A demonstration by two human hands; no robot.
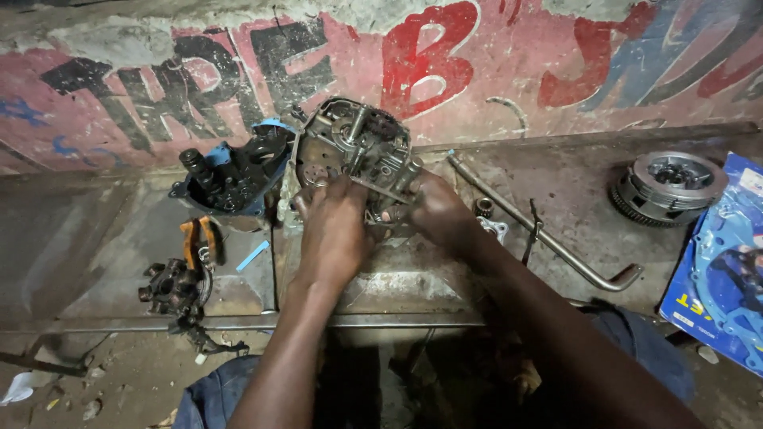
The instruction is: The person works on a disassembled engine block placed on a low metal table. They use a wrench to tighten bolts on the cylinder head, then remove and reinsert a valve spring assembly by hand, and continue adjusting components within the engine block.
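Observation:
A greasy metal engine case [354, 143] with gears and shafts inside stands tilted on a steel bench [119, 238] against a painted wall. My left hand [334, 230] presses its fingers against the lower front of the case. My right hand [437, 208] grips the case's lower right side, near a projecting metal part. Whatever lies between the fingers is hidden.
A second dark engine half [234, 171] on blue material sits left of the case. Orange-handled pliers [199, 238] and a small dark part [168, 290] lie at front left. A bent metal rod [540, 234], a clutch assembly [669, 187] and a blue gasket pack [727, 270] lie at right.

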